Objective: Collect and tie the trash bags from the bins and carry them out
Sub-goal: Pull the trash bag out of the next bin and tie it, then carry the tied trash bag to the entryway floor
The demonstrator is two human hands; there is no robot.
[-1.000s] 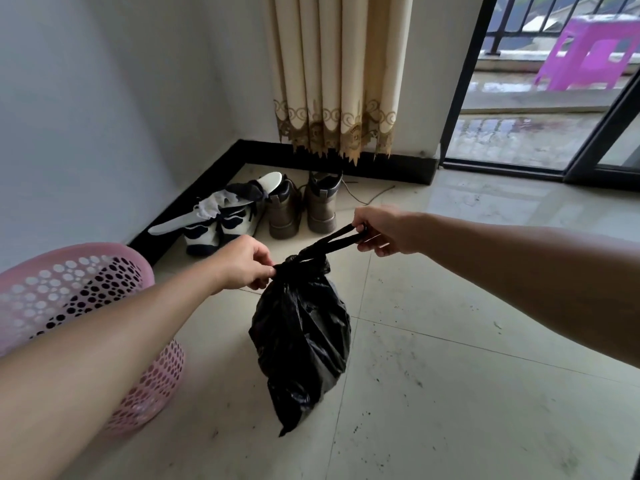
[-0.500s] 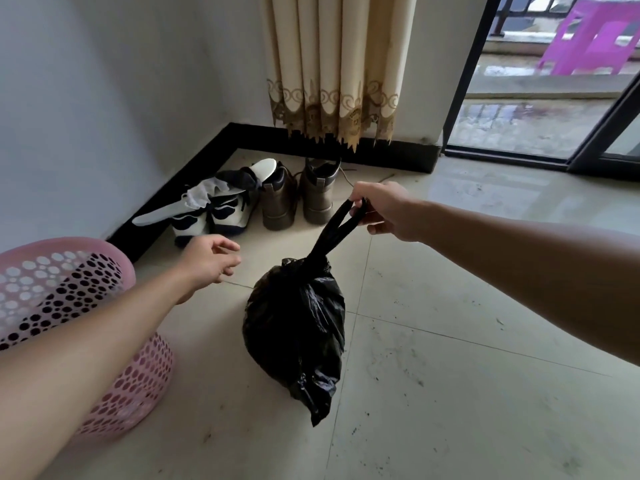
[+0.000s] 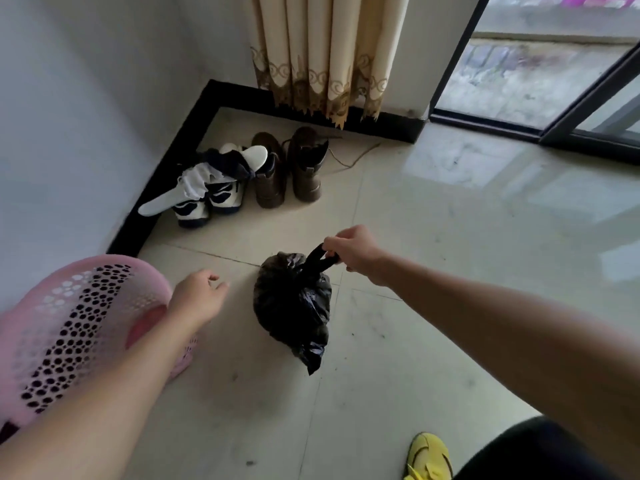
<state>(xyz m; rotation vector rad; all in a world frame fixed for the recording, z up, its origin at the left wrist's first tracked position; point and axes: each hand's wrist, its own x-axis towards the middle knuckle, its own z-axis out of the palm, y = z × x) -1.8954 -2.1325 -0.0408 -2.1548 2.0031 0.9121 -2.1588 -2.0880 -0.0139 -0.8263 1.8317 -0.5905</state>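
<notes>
A full black trash bag (image 3: 293,306) with its neck knotted hangs low over the tiled floor in the middle of the view. My right hand (image 3: 353,249) grips the bag's tied handles from the upper right. To the bag's left my left hand (image 3: 198,296) hovers with loosely curled fingers and holds nothing. It hangs beside the rim of a pink perforated bin (image 3: 72,327) at the left edge. The bin's inside shows no bag.
White and navy sneakers (image 3: 207,192) and brown boots (image 3: 287,168) stand by the black skirting in the corner. A beige curtain (image 3: 325,53) hangs behind them. A dark-framed sliding door (image 3: 575,123) opens at the right. My yellow shoe (image 3: 427,457) is at the bottom.
My left hand let go of the bag's knot and drew back toward the pink bin. My right hand lowered the bag by its handles. The view tilted down.
</notes>
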